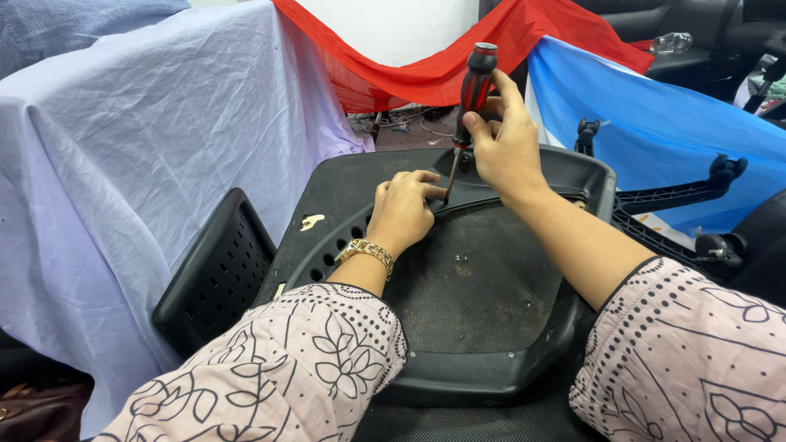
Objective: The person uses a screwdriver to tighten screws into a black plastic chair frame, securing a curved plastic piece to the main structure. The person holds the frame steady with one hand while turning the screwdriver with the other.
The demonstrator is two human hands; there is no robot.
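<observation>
Upturned black chair seat [483, 303] across the lap, underside up. Right hand [503, 143] closed around a red-and-black screwdriver [473, 86], tip set near the seat's far edge. Left hand [403, 209] curled, fingers pressed on a curved bracket [483, 195] just beside the tip. 2 loose screws [461, 258] near the seat's middle. Chair base [688, 192] right of the seat, against blue cloth [655, 115]. Best done, by judgement, with shaft upright, firm downward pressure, bracket held flat.
</observation>
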